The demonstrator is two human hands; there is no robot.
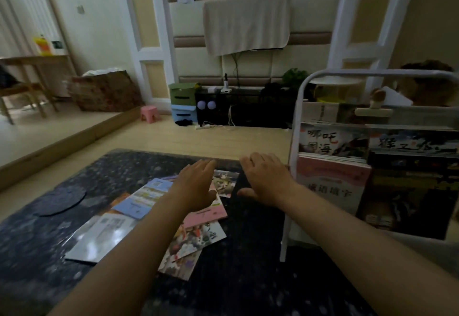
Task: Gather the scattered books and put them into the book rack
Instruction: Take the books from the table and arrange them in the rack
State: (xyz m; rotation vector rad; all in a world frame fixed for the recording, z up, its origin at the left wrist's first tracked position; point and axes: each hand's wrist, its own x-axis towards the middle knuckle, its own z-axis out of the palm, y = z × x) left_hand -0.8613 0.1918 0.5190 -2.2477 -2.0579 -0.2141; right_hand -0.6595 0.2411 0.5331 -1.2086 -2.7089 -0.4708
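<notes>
The fingers (207,166) of the left hand (196,186) lie straight and close together, palm down, holding nothing. Those of the right hand (265,179) are a little spread, palm down, and they too hold nothing. Both bare forearms reach forward from the lower edge of the view.

A dark speckled rug (49,253) fills the lower part of the view, with pale wooden floor (173,139) beyond it. At the right stands the rack (295,142), a white tube frame with its near leg at the rug's right side. Its tiers already hold several volumes facing outward.

The scattered books (188,243) lie in a loose overlapping pile on the rug, left of the rack and well apart from it. A grey book (99,238) is nearest the left. A blue book (146,199) is behind it, and a pink book (208,216) is in the middle. A picture book (196,241) is partly under the pink one.

The left hand is over the far part of the pile, though I cannot tell whether it touches. The right hand is over dark rug between the pile and the rack. A flat dark disc (62,201) lies on the rug at the left.
</notes>
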